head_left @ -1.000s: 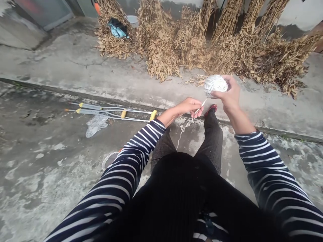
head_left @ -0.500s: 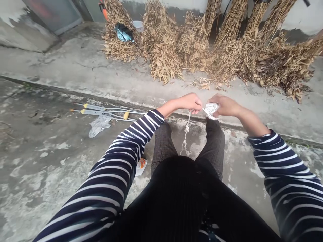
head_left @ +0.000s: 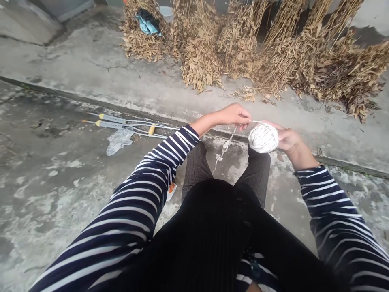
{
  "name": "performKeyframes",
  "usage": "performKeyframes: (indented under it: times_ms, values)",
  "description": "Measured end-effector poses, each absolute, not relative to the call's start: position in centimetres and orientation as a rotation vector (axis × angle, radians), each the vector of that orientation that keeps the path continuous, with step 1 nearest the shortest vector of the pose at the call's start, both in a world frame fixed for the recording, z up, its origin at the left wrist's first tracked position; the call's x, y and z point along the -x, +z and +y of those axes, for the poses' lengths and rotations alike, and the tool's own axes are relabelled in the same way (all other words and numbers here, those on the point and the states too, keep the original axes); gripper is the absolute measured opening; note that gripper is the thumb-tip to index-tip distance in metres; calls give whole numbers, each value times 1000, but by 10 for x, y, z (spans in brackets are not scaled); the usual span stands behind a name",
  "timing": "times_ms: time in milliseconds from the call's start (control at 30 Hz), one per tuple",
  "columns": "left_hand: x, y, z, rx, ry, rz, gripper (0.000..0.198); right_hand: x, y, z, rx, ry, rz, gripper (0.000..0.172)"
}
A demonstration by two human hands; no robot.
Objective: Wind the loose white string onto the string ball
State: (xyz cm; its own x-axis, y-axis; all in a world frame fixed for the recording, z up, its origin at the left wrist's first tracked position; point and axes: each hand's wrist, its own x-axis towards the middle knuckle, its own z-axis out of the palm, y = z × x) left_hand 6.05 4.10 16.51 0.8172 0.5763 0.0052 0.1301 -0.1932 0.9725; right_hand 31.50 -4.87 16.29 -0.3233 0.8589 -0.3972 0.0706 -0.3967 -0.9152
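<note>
In the head view my right hand (head_left: 287,140) holds a ball of white yarn (head_left: 263,138) from its right side, with dark flecks showing in the strands. My left hand (head_left: 236,115), just left of the ball, pinches the strand that runs to it. From below my left fingers hangs a knotted white length of the same yarn (head_left: 226,145), dangling between my legs toward the ground. Part of my right hand's fingers is hidden behind the ball.
Bundles of dried, leafy stalks (head_left: 202,52) lean on the wall along a raised concrete ledge (head_left: 91,77). A pair of crutches (head_left: 130,125) lies on the ground at the left, by a clear plastic bag (head_left: 119,142). A dark and blue cloth (head_left: 148,23) rests on the stalks.
My right hand has turned, so the yarn ball faces me more fully and sits a little farther right. My left hand has shifted slightly right, and the camera view has tilted downward.
</note>
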Motion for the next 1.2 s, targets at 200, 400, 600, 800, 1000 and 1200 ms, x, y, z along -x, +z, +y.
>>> performKeyframes:
  times_ms: [200,400,600,800,1000,1200]
  values:
    - [-52,114,29,-1418,526,627,20,-296,186,-64,1006,1467,-1010,85]
    - [-46,94,13,-1288,549,653,24,-295,218,-49,1000,1275,-960,64]
    - [-52,69,12,-1216,557,629,41,-289,250,-37,919,1211,-900,55]
    - [-31,35,0,-1164,591,769,39,-311,287,-15,823,1022,-927,58]
    - [-35,17,-8,-1103,634,1099,13,-312,291,-12,819,1135,-942,77]
    - [-69,69,16,-1120,791,1070,37,-284,259,-17,1018,1480,-1061,80]
